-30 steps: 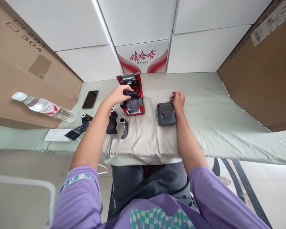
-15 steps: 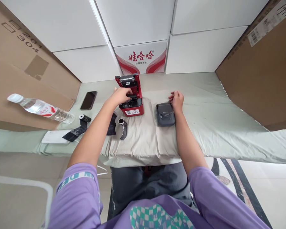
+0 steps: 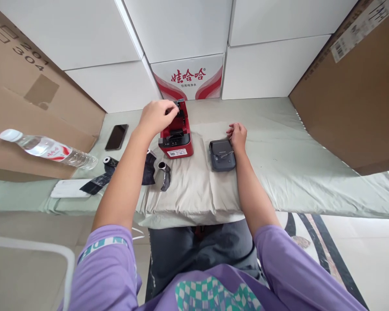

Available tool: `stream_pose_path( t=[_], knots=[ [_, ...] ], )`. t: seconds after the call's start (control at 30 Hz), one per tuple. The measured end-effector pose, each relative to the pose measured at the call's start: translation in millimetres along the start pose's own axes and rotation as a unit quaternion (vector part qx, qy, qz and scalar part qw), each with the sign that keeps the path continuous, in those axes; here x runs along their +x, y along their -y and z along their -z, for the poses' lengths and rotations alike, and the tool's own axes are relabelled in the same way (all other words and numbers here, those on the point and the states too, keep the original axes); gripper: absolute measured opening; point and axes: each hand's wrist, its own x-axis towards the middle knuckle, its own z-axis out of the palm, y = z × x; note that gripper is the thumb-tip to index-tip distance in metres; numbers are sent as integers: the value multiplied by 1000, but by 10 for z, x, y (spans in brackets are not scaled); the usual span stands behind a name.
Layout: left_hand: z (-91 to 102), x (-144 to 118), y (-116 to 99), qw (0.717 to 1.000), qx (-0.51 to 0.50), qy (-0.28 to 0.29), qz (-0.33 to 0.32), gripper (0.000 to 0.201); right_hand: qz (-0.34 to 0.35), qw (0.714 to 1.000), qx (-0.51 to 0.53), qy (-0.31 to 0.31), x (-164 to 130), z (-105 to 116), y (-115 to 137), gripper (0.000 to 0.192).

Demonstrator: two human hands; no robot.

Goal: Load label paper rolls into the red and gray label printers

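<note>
Lifted from the printer's roll bay, the left hand (image 3: pixel 155 116) now pinches the raised lid of the red printer (image 3: pixel 176 137) at its far end, fingers closed on it. Near the front edge of the padded table (image 3: pixel 278 164) lie loose dark rolls (image 3: pixel 164 175). Right hand (image 3: pixel 237 136), loosely curled, rests on the grey printer (image 3: pixel 222 155). Closing the lid appears the step in hand, calling for a forward press.

A green-sheeted bed (image 3: pixel 294 172) carries a red printer (image 3: pixel 176 140), grey printer (image 3: pixel 221 155), phone (image 3: pixel 116 137) at ten o'clock, and bottle (image 3: pixel 45 149).
</note>
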Motion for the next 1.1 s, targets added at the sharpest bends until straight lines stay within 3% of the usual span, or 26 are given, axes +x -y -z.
stream_pose_path(
  t=[0.1,0.17,0.33,0.6,0.97,1.1],
  knots=[
    [-38,30,-20,997,47,-56,-40,40,-1,1000,-3,4,-6,4,1,23],
    [-75,60,30,995,72,-69,-17,46,-1,1000,-6,6,-7,6,0,24],
    [-59,12,118,993,114,-14,22,52,3,1000,-5,4,10,3,-22,27],
    [14,-319,-86,986,148,29,69,53,15,1000,-1,6,50,-1,-86,28],
    [-94,-619,-86,969,227,97,13,71,14,1000,2,6,40,1,-69,26],
    [-75,-663,-103,964,243,104,1,56,9,1000,4,5,41,-2,-68,28]
  ],
)
